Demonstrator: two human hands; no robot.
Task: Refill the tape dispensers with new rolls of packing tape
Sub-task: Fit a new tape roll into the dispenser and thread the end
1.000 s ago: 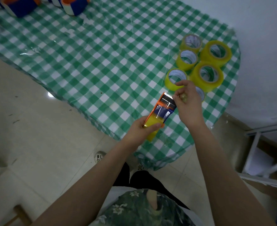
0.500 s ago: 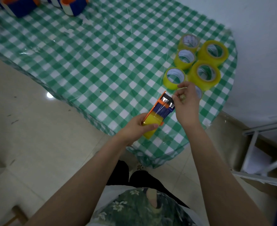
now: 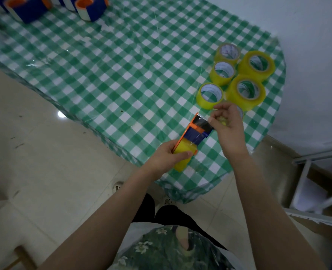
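Head view: left hand (image 3: 167, 155) grips the orange-and-blue plastic tape dispenser (image 3: 195, 133), yellow roll (image 3: 180, 164) fitted, above the green-checked table (image 3: 122, 75) edge. Right hand (image 3: 228, 131) pinches the clear tape end (image 3: 207, 124) at the dispenser's front; threading appears to be under way. Next: pull taut.

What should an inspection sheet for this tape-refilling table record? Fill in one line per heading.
Surface: table under a green-and-white checked cloth, glossy.
Job's things: orange-and-blue tape dispenser loaded with a yellow roll; spare yellow tape rolls grouped on the cloth's right, one partly hidden by the right hand; more blue-and-orange dispensers at the far edge.
Clutter: nothing seen.
Hands: left hand grips the tape dispenser at its roll end; right hand pinches the tape end by the cutter.
Cables: nothing seen.
Surroundings: tiled floor with a drain, white wall, metal frame at right.
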